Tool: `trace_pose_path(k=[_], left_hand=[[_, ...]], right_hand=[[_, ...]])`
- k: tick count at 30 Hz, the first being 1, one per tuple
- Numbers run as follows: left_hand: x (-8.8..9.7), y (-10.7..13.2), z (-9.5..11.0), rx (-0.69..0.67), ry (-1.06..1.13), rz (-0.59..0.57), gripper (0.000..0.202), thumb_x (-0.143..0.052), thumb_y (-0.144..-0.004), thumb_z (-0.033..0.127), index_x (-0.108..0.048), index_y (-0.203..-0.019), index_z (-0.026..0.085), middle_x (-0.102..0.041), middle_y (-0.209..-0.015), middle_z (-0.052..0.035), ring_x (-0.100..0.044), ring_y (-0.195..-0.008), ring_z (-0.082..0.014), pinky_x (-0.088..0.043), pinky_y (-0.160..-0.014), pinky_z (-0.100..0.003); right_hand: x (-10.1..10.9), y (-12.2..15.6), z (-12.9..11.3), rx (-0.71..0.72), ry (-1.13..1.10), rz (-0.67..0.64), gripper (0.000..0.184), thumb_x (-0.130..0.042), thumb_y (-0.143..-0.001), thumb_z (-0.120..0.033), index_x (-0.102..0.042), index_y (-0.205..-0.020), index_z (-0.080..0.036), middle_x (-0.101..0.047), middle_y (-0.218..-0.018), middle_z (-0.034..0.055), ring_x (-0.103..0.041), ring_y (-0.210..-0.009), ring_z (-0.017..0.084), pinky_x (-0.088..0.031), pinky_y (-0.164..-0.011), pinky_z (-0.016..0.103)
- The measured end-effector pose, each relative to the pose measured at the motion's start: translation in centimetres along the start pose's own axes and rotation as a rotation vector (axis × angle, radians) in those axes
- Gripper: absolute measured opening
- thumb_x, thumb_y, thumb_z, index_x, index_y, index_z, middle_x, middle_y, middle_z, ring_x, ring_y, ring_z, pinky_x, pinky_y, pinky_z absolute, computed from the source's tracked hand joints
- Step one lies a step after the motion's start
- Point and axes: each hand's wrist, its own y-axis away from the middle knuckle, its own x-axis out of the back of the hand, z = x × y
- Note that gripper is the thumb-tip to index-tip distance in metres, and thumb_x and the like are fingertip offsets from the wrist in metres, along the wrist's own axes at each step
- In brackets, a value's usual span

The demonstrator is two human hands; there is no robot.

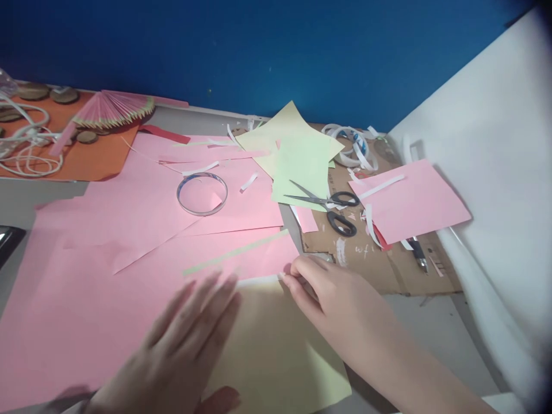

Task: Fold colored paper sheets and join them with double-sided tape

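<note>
My left hand point(185, 339) lies flat with fingers stretched out over the pale yellow sheet point(280, 345), its fingertips near the sheet's far edge. Along that edge runs a narrow white tape strip point(259, 280). My right hand point(332, 293) pinches the strip's right end at the sheet's corner between thumb and forefinger. Just beyond lies a pink piece of paper with a pale green strip point(235, 251) across it. Large pink sheets point(77, 322) spread under and left of my left hand.
Black-handled scissors point(321, 200) rest partly on green paper point(301, 167). An almost used-up tape ring point(178, 198) lies on pink paper. Cardboard point(399, 276) at right carries a pink square point(418, 201), a pen point(417, 253) and tape rolls point(360, 146). A folded paper fan point(114, 109) sits far left.
</note>
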Motion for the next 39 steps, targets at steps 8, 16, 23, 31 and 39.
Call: trace_pose_path(k=[8,16,23,31,39], left_hand=[[-1.3,-3.1,-0.2,-0.125,0.095,-0.054,0.081,-0.053,-0.078,0.055,-0.022,-0.144,0.02,-0.022,-0.15,-0.0135,-0.022,-0.136,-0.0322,-0.015,-0.107,-0.043],[-1.2,-2.8,0.0,-0.077,0.128,-0.084,0.073,-0.054,-0.077,0.052,-0.03,-0.141,0.027,-0.02,-0.151,-0.0099,-0.019,-0.137,-0.0293,-0.013,-0.107,-0.041],[-1.2,-2.9,0.2,-0.04,0.161,-0.081,0.069,-0.056,-0.076,0.05,-0.037,-0.138,0.026,-0.019,-0.151,-0.0086,-0.017,-0.138,-0.0283,-0.012,-0.109,-0.041],[-1.2,-2.9,0.0,-0.084,0.156,-0.068,0.071,-0.056,-0.075,0.052,-0.035,-0.139,0.027,-0.014,-0.152,-0.0115,-0.013,-0.139,-0.0279,-0.011,-0.108,-0.04],[-1.2,-2.8,0.1,-0.068,0.158,-0.074,0.071,-0.056,-0.075,0.052,-0.033,-0.139,0.029,-0.015,-0.152,-0.0108,-0.018,-0.137,-0.0298,-0.014,-0.107,-0.042]], right_hand=[[0.3,-0.3,0.0,-0.064,-0.095,-0.038,0.027,-0.04,-0.092,-0.03,-0.035,-0.067,-0.022,-0.046,-0.06,-0.0062,-0.042,-0.05,0.01,-0.022,-0.046,0.024],[-0.1,-0.1,0.1,-0.036,-0.093,0.004,0.019,-0.044,-0.089,-0.025,-0.039,-0.071,-0.022,-0.051,-0.065,-0.0057,-0.044,-0.054,0.01,-0.022,-0.048,0.024],[0.0,0.2,-0.5,-0.021,-0.099,0.047,0.022,-0.046,-0.086,-0.021,-0.034,-0.068,-0.022,-0.047,-0.059,-0.0069,-0.039,-0.049,0.009,-0.019,-0.046,0.024],[-0.2,-0.1,-0.5,-0.037,-0.071,0.038,0.019,-0.045,-0.088,-0.022,-0.038,-0.07,-0.022,-0.05,-0.066,-0.0054,-0.042,-0.051,0.01,-0.023,-0.047,0.024],[-1.1,0.0,0.0,-0.029,-0.04,0.057,0.016,-0.042,-0.092,-0.025,-0.046,-0.077,-0.022,-0.053,-0.075,-0.002,-0.048,-0.059,0.013,-0.032,-0.052,0.025]])
